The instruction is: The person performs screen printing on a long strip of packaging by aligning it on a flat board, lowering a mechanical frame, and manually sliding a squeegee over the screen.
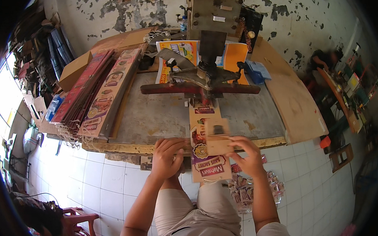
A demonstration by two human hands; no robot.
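Observation:
A long printed cardboard strip (212,171), beige with purple and red, lies in front of me. Its far end runs under a press, and its near end overhangs the table edge, with a thin string at the tip. My right hand (248,156) pinches the right side of a small tan board (220,147), which lies over the strip and bears a blurred dark patch. My left hand (168,156) rests at the table's front edge, fingers stretched toward the strip's left edge and thumb apart. Whether its fingertips touch the strip I cannot tell.
The press (204,77) with its dark red crossbar stands over the grey tabletop (155,119). Stacked printed strips (109,90) lie at the left. Orange printed sheets (234,55) are behind the press. Several small packs (247,191) are on the tiled floor; a red stool (82,224) stands lower left.

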